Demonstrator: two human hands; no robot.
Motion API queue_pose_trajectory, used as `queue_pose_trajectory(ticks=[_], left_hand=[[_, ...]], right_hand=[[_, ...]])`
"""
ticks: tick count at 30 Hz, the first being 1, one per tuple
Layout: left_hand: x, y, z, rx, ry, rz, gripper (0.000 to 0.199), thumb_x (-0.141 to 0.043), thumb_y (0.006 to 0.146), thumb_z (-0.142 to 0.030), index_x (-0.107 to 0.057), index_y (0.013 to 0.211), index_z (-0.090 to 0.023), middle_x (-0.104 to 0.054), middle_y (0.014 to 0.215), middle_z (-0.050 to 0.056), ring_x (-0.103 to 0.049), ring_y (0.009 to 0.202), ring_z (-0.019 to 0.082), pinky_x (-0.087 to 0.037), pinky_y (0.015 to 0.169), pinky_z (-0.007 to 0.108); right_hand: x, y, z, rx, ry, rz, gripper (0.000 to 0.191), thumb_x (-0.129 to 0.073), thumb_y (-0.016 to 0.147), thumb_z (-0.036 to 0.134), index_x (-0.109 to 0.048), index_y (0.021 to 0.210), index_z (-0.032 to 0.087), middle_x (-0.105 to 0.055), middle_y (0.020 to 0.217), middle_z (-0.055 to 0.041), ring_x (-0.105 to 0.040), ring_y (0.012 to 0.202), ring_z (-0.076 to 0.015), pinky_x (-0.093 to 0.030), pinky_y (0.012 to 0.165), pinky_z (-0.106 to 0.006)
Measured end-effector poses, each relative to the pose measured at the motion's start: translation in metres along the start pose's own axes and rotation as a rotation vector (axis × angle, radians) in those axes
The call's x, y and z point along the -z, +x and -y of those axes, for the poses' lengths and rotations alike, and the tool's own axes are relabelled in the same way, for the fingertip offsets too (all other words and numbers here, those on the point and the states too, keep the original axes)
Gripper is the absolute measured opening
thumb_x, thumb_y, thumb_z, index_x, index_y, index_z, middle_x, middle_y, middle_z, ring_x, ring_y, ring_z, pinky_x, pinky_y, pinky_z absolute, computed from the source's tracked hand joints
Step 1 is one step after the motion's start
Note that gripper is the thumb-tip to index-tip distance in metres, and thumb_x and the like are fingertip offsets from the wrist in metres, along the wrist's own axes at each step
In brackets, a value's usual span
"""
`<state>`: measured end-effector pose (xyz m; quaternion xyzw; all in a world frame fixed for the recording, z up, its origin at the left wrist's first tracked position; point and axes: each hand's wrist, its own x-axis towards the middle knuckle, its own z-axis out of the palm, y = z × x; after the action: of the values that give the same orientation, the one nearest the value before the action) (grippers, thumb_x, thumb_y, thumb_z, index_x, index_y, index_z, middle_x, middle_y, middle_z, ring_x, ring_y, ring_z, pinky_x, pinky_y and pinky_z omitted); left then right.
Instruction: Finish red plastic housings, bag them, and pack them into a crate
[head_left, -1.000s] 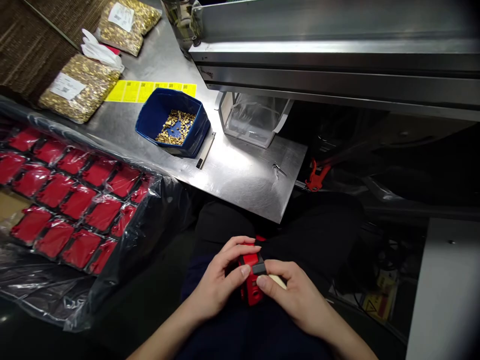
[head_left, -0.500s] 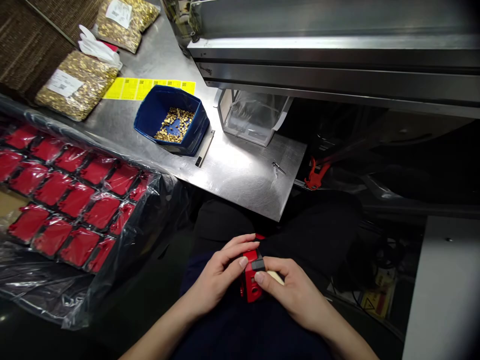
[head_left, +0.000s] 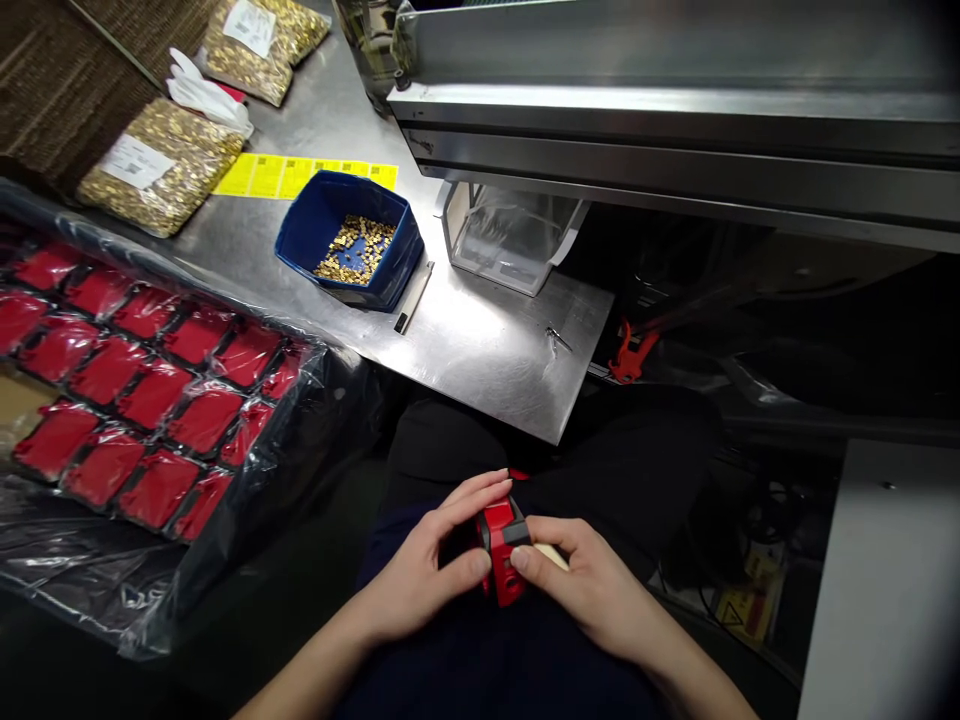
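A red plastic part with a dark grey corner (head_left: pixel 504 548) is held low over my lap. My left hand (head_left: pixel 429 556) wraps it from the left, fingers along its far side and thumb against its near left edge. From the other side my right hand (head_left: pixel 589 580) grips it, thumb tip pressed on the face near a round hole. A cream-coloured piece (head_left: pixel 553 555) shows between the right thumb and forefinger; its ends are hidden, so its kind cannot be told.
On the metal table (head_left: pixel 495 360) stand a blue bin (head_left: pixel 409 245) of small brass pieces and a clear drawer (head_left: pixel 510 245). A marker-like stick (head_left: pixel 414 298) lies between them. Bags of brass pieces (head_left: pixel 169 165) lie behind. Left is a plastic-lined box of red parts (head_left: pixel 154 395).
My left thumb has slid from the top of the red part down to its near left side. The right hand keeps its grip. The whole view has shifted slightly.
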<state>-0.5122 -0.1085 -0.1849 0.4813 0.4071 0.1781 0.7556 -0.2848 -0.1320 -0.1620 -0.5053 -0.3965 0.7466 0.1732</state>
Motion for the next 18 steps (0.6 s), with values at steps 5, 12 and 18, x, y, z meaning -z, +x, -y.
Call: queue_pose_trajectory(ticks=[5, 12, 18], left_hand=[[-0.008, 0.005, -0.002, 0.061, 0.005, -0.106, 0.039, -0.062, 0.099, -0.046, -0.068, 0.135, -0.035, -0.052, 0.156, 0.004, -0.042, 0.147, 0.032, -0.029, 0.125, 0.051], [-0.018, 0.013, 0.000, 0.063, 0.076, -0.178, 0.044, -0.037, 0.108, -0.046, -0.074, 0.126, -0.029, -0.061, 0.145, 0.006, -0.053, 0.137, 0.029, -0.036, 0.122, 0.047], [-0.016, 0.008, -0.004, -0.060, 0.271, 0.019, 0.088, -0.085, 0.079, -0.045, -0.042, 0.155, -0.032, -0.043, 0.160, 0.010, -0.038, 0.148, 0.035, -0.033, 0.124, 0.050]], right_hand=[[-0.003, -0.001, 0.001, -0.002, -0.061, -0.038, 0.045, -0.056, 0.099, 0.057, -0.077, 0.097, 0.018, -0.071, 0.085, -0.0024, -0.058, 0.077, -0.0177, -0.045, 0.072, -0.029], [0.002, -0.009, -0.002, 0.000, -0.132, -0.097, 0.039, -0.054, 0.100, 0.056, -0.074, 0.104, 0.023, -0.071, 0.089, -0.0010, -0.064, 0.082, -0.0194, -0.047, 0.075, -0.029], [0.016, -0.007, 0.005, 0.069, -0.273, -0.379, 0.029, -0.062, 0.097, 0.053, -0.072, 0.109, 0.028, -0.068, 0.108, -0.0028, -0.064, 0.101, -0.0215, -0.049, 0.090, -0.031]])
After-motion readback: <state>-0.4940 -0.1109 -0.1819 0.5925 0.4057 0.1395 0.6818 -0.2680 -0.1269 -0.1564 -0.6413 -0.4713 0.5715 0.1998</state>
